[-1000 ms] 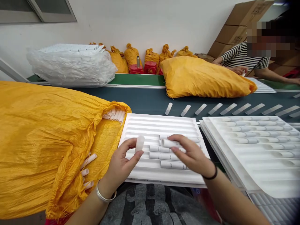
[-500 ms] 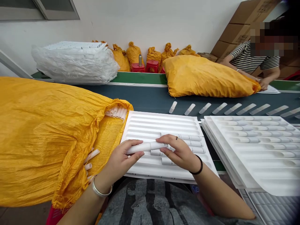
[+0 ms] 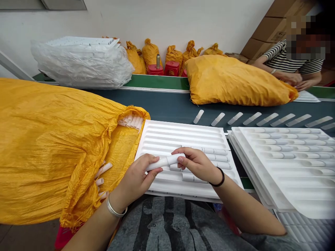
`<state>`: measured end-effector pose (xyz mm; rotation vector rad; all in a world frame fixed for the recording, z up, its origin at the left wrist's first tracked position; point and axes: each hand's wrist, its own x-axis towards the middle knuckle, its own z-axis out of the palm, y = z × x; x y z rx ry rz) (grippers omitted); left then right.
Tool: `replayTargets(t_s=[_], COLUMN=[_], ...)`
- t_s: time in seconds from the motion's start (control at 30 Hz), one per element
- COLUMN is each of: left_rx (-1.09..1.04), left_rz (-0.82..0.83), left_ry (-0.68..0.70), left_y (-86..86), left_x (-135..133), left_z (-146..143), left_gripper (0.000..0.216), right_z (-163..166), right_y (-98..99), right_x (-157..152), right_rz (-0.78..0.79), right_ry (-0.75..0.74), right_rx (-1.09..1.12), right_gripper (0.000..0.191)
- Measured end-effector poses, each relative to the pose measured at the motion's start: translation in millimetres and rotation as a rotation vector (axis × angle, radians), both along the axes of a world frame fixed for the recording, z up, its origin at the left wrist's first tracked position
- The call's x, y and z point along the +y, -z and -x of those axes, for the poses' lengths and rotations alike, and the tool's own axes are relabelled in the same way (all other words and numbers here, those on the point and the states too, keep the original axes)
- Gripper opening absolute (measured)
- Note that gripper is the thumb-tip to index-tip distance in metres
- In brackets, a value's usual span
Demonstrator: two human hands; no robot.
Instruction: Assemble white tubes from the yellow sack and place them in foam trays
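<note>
Both my hands hold one white tube [image 3: 165, 161] over a white grooved tray [image 3: 183, 136]. My left hand [image 3: 136, 179] pinches its left end between thumb and fingers. My right hand [image 3: 197, 165] grips its right end, fingers curled around it. The two white pieces meet end to end in one line. Several white tubes [image 3: 211, 151] lie in the tray's middle grooves on the right side. A big yellow woven sack [image 3: 52, 146] lies to my left, its mouth open with white tubes [image 3: 131, 122] showing inside.
A stack of white trays [image 3: 285, 164] with tubes sits at right. Several white tubes [image 3: 251, 118] lie in a row on the dark conveyor belt [image 3: 167, 108]. Beyond are a yellow sack [image 3: 235, 83], a plastic-wrapped tray bundle [image 3: 83, 66], and a person in a striped shirt [image 3: 290, 62].
My hands held two separate white pieces apart; they came together and now hold them joined in one line. The hands have shifted slightly up over the tray.
</note>
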<state>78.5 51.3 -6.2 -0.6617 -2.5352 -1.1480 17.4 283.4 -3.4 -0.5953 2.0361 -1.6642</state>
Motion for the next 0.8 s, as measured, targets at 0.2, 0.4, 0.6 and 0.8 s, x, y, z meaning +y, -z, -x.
replayTargets(t_s=[0.2,0.4,0.6,0.8], left_rx=[0.092,0.207,0.157,-0.001], left_rz=[0.029,0.166,0.165,0.065], left_ry=[0.082,0.169,0.107,-0.019], left_y=[0.1,3.6,7.7,8.8], left_x=[-4.1,-5.7,-4.6,6.2], left_z=[3.5,6.8,5.1,-1.9], left_gripper=[0.031,0.036,0.033,0.027], right_z=[2.9,4.6,2.3,-2.4], right_y=[-5.9,-4.0,-3.1,-12.8], right_x=[-2.9,-5.8,-6.1,-10.3], right_rz=[-0.017,-0.087,-0.158,-0.215], right_ry=[-0.045,-0.109,-0.141,-0.264], right_rx=[-0.218,-0.346,-0.055,0.726], right_gripper=[0.041,0.049,0.048,0.034])
